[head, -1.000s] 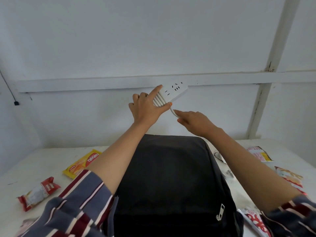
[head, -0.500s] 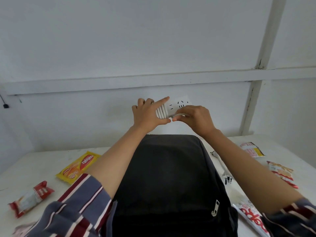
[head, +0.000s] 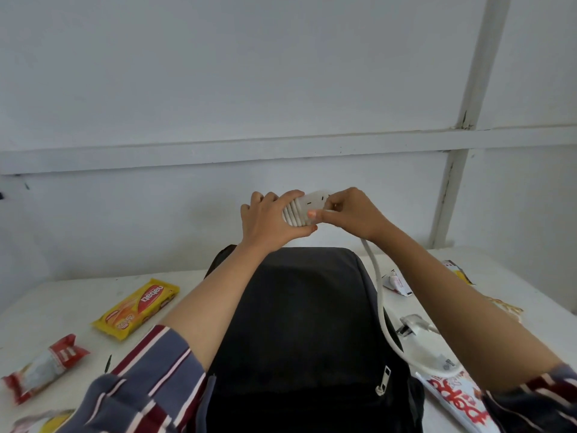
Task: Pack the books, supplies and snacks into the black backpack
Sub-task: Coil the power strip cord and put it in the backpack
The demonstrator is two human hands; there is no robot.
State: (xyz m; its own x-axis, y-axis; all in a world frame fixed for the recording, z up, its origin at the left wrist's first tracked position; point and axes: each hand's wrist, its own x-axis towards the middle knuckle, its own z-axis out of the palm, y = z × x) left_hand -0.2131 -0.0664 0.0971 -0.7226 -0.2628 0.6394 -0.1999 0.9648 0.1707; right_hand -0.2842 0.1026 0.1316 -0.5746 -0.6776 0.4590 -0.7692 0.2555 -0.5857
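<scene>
The brand "nabati" is being read, upside down, on the yellow packet (head: 136, 308). Red lettering on the white packet (head: 454, 401) is being judged illegible.

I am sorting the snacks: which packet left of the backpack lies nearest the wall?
The yellow packet with the red oval; the red-white packet lies closer to the camera.

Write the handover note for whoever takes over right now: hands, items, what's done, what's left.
Left hand grips the power strip and its wound turns. Right hand pinches the cord at the strip. Both are above the black backpack lying on the table.
Done: several turns wound.
Left: wind the loose tail, whose plug lies right of the bag; pack the strip, yellow packet, red-and-white packet and right-side packets.
</scene>
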